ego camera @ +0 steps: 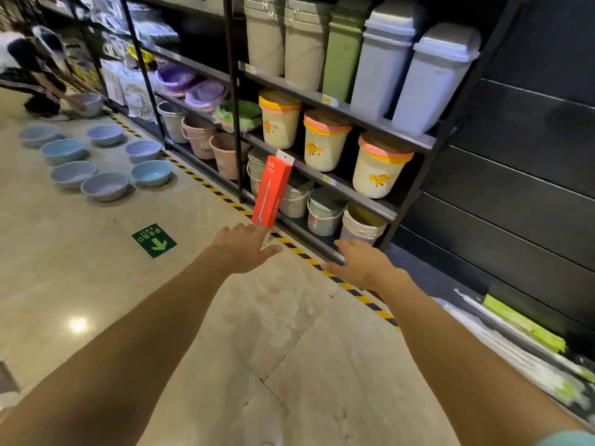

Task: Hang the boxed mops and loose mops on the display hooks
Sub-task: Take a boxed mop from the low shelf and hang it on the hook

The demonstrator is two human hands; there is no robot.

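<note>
At twelve o'clock ahead, the left hand grips the red boxed mop by its lower end, hang tab up for hooking; at one o'clock the right hand spreads empty, fingers relaxed.

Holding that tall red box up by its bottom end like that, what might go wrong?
The left hand grips the red box only at its lower end, so the tilted top could tip and drop. The right hand is off it, giving no support. The box's top is close to the shelf of buckets, so a swing might knock them.
</note>
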